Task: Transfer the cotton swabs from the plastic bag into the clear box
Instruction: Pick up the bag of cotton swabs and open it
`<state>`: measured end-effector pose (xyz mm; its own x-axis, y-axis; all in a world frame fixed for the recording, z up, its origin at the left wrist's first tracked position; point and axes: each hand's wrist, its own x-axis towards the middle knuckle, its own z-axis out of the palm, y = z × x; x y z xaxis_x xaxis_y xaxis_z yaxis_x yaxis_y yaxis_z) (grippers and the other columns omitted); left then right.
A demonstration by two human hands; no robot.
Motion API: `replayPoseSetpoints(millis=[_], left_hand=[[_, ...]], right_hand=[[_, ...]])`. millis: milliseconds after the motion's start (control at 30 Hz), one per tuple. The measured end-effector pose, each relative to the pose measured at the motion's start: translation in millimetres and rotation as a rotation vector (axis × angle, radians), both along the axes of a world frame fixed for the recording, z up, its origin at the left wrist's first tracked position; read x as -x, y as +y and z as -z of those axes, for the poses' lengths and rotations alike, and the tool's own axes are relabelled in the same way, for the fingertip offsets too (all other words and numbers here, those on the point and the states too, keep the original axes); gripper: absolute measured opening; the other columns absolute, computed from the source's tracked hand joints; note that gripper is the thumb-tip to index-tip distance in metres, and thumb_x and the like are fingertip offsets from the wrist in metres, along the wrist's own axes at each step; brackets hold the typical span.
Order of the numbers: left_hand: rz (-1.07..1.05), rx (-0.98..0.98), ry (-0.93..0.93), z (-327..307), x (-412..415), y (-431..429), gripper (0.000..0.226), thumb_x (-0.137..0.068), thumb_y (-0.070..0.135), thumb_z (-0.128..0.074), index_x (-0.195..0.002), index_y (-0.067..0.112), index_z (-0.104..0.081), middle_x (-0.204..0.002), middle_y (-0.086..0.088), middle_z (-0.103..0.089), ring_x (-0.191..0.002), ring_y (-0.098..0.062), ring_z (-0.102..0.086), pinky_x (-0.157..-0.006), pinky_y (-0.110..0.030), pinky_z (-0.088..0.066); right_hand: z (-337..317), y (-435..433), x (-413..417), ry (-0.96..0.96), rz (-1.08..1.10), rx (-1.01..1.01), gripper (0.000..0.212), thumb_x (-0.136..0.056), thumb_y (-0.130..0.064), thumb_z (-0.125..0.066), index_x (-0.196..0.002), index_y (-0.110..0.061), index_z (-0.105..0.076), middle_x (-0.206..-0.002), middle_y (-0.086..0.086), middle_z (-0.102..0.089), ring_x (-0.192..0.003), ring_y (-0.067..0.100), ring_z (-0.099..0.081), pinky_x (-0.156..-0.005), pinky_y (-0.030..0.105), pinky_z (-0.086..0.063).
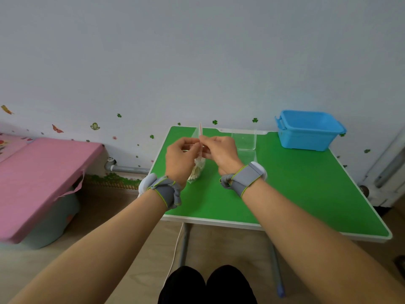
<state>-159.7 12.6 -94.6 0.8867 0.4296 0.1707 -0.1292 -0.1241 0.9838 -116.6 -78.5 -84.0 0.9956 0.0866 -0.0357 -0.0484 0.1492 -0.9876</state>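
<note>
While the plastic bag (pixel 198 160) of cotton swabs (pixel 195 171) hangs upright above the green table (pixel 295 183), the left hand (pixel 180 159) and right hand (pixel 220 153) each pinch its top edge with closed fingers. At two o'clock from the hands stands the clear box (pixel 244 140), with a blue bin (pixel 309 130) farther right.

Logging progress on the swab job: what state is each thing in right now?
Plastic bag: held upright over the table, top pinched by both hands.
Cotton swabs: inside the bag.
Clear box: open, looks empty.
Blue bin: open, no lid.
Left hand: gripping the bag.
Right hand: gripping the bag.
</note>
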Motion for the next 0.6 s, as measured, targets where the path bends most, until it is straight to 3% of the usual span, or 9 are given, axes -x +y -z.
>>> replayPoseSetpoints(millis=[600], left_hand=[[-0.017,0.007,0.017,1.0,-3.5,6.4,0.015,-0.088,0.014,-0.062,-0.096,0.004,-0.069,-0.092,-0.021,-0.069,-0.075,-0.024,-0.060,-0.065,-0.032,-0.047]], right_hand=[[-0.4,0.5,5.5,-0.034,-0.045,-0.017,0.016,-0.088,0.004,-0.058,-0.073,0.003,-0.061,-0.068,0.012,-0.063,-0.046,0.008,-0.064,-0.048,0.019,-0.053]])
